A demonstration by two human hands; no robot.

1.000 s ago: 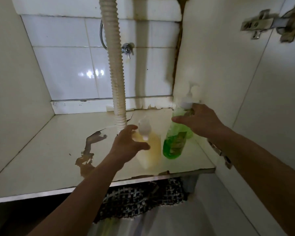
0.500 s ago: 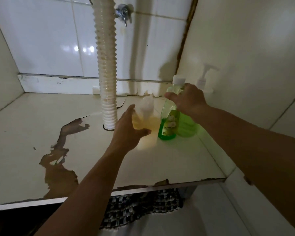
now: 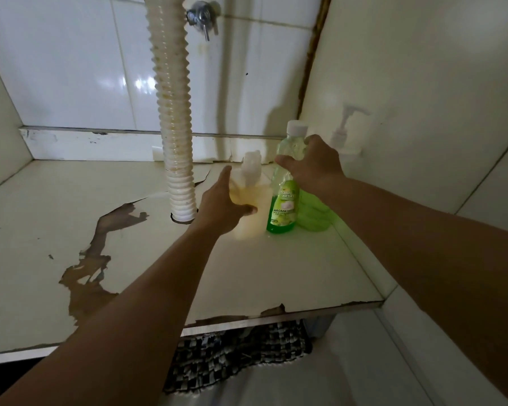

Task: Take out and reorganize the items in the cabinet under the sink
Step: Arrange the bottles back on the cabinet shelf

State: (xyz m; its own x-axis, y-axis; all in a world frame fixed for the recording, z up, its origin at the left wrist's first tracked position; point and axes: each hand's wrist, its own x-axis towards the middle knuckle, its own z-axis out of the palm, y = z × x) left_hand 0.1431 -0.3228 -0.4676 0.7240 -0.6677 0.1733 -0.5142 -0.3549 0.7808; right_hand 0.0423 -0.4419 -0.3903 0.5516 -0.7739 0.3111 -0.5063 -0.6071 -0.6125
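Inside the cabinet, a yellow-liquid bottle [image 3: 254,213] with a white top is blurred, and my left hand [image 3: 219,208] is wrapped around its left side. To its right a green bottle [image 3: 283,206] with a white cap and a label stands on the cabinet floor [image 3: 276,273]. My right hand [image 3: 314,168] grips its upper part. Behind that, against the right wall, stands a rounder green pump bottle [image 3: 317,215]; its white pump head [image 3: 348,124] shows above my hand.
A corrugated drain hose [image 3: 173,112] drops through a hole in the floor just left of my left hand. A metal valve [image 3: 201,19] sits on the tiled back wall. The floor's surface is peeled brown [image 3: 91,259] at left. A woven mat [image 3: 235,356] lies below the front edge.
The view has moved closer into the cabinet. Both hands have carried the bottles deeper toward the back right corner, where the capped green bottle now stands beside the pump bottle.
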